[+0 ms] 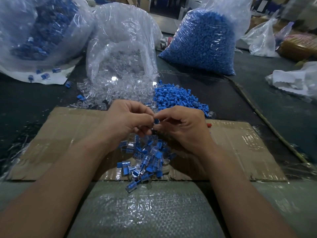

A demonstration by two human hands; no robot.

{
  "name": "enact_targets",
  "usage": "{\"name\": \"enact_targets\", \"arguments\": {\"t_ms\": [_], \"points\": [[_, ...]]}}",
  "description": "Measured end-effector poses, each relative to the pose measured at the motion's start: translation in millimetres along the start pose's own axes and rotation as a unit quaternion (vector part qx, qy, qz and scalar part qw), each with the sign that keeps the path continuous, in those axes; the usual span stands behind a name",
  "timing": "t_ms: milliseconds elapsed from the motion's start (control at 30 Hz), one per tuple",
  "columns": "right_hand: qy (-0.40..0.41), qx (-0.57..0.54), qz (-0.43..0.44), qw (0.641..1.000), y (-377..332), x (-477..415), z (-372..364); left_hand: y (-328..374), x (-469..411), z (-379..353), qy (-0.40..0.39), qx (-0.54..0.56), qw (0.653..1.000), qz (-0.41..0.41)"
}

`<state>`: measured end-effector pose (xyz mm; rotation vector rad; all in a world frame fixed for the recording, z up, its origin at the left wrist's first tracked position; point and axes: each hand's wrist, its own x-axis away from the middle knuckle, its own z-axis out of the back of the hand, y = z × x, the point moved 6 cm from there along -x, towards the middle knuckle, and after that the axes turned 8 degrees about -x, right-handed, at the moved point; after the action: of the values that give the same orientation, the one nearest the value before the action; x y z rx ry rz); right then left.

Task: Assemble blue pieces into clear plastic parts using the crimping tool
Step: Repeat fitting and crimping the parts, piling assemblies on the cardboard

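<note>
Both hands meet above the cardboard sheet (68,127) with fingers curled. The left hand (127,121) and right hand (181,129) pinch one small blue piece (156,120) between their fingertips; whether a clear part sits under it I cannot tell. The piece looks light, stiff and smooth, so it may slip and is best held by its sides. The blue pile (178,98) lies far right, the clear parts (109,93) far left, and the finished pile (145,160) nearer. No crimping tool shows.
</note>
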<state>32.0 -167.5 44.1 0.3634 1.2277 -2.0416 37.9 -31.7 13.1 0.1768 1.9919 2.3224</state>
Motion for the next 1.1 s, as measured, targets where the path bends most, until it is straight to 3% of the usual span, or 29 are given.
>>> {"name": "enact_targets", "arguments": {"t_ms": [1100], "points": [[0.025, -0.058, -0.018, 0.998, 1.5, 0.8, 0.9, 3.4, 2.7, -2.9, -0.033, 0.056, 0.998, -0.006]]}}
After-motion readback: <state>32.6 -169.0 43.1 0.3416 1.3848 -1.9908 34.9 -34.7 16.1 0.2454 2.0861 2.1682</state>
